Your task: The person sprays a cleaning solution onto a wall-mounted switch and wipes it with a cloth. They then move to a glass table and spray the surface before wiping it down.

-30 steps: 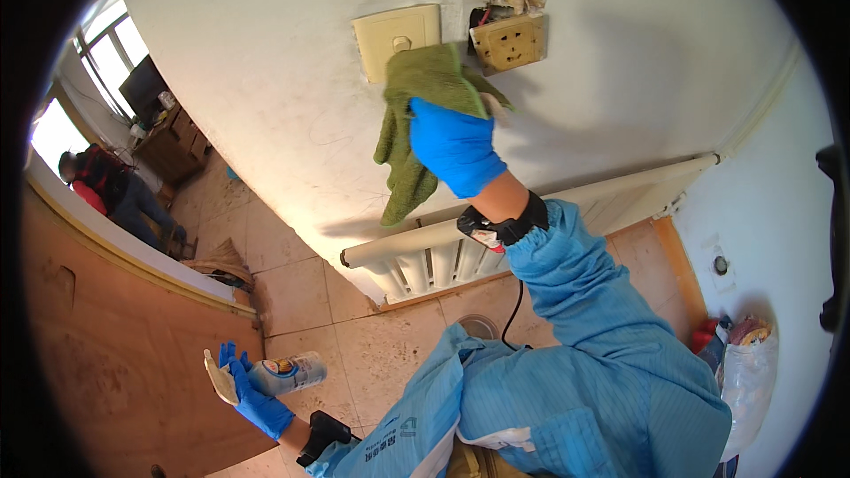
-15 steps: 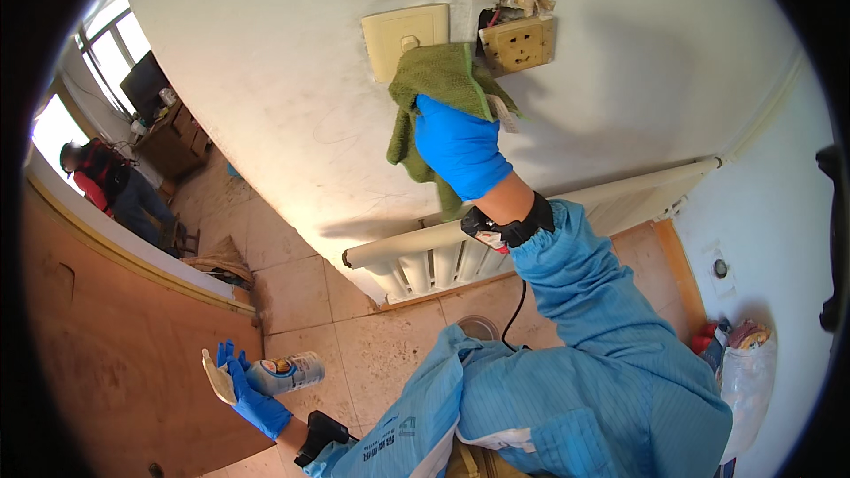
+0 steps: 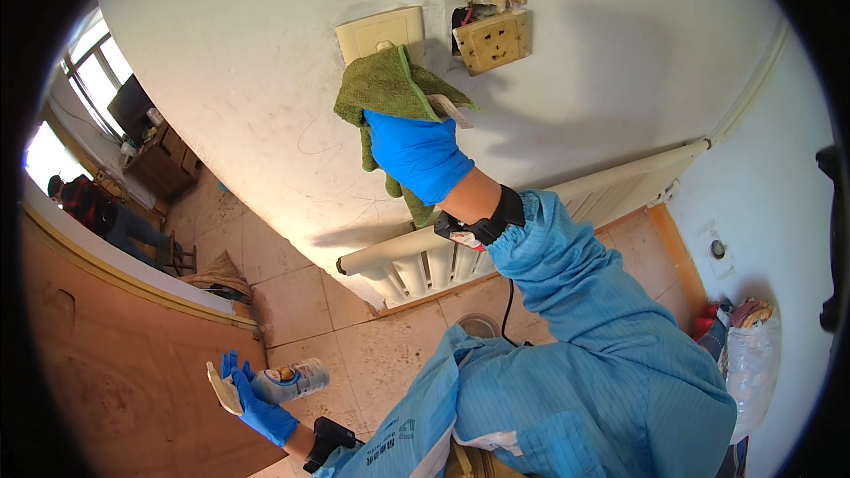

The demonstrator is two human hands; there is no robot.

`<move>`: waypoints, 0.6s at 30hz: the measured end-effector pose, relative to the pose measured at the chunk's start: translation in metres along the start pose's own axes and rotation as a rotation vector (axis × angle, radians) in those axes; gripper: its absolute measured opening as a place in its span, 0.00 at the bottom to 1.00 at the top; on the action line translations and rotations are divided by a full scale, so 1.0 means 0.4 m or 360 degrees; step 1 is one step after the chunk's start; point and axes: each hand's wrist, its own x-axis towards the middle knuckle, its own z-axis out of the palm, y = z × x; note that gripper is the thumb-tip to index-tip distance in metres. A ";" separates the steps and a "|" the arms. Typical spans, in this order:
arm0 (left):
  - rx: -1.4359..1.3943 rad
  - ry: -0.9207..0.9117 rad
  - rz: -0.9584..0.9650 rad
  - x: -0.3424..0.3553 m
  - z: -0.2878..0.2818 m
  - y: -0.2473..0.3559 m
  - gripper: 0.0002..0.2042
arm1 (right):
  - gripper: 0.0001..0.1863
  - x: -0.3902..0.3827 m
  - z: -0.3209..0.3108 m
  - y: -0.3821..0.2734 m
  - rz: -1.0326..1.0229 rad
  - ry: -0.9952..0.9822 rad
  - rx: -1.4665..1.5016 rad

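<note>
A green cloth (image 3: 390,88) is bunched in my blue-gloved right hand (image 3: 416,155), which holds it against the wall at the lower part of a cream wall switch (image 3: 376,31). The fingers of that hand are hidden by the cloth. Just right of it, a yellowed socket (image 3: 493,42) hangs tilted from its wall opening with wires showing. Low at the left, my gloved left hand (image 3: 264,407) is curled about a grey spray can (image 3: 292,381) with a colourful label. A thin cream-coloured piece (image 3: 224,389) lies along the same hand; its kind is unclear.
Below the switch runs a white radiator (image 3: 425,267) along the wall. A brown wooden door (image 3: 133,336) stands at left. Past the wall's edge a person (image 3: 97,212) bends over near a cabinet (image 3: 164,164). A filled plastic bag (image 3: 753,367) sits at right.
My right hand and the cloth have shifted slightly left and down on the wall. The whole view has also moved a little. The person in the far room bends lower.
</note>
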 end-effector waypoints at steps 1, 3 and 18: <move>0.0018 0.0079 -0.0112 0.000 0.004 0.014 0.22 | 0.08 0.001 -0.003 0.002 0.0046 -0.0023 0.0015; 0.0058 0.0063 -0.0111 0.001 0.009 0.038 0.22 | 0.09 -0.001 -0.024 0.015 0.0104 -0.0075 0.0071; 0.0019 0.0059 -0.0191 -0.040 0.049 0.105 0.23 | 0.15 -0.097 -0.213 0.054 0.0470 -0.0820 -0.0028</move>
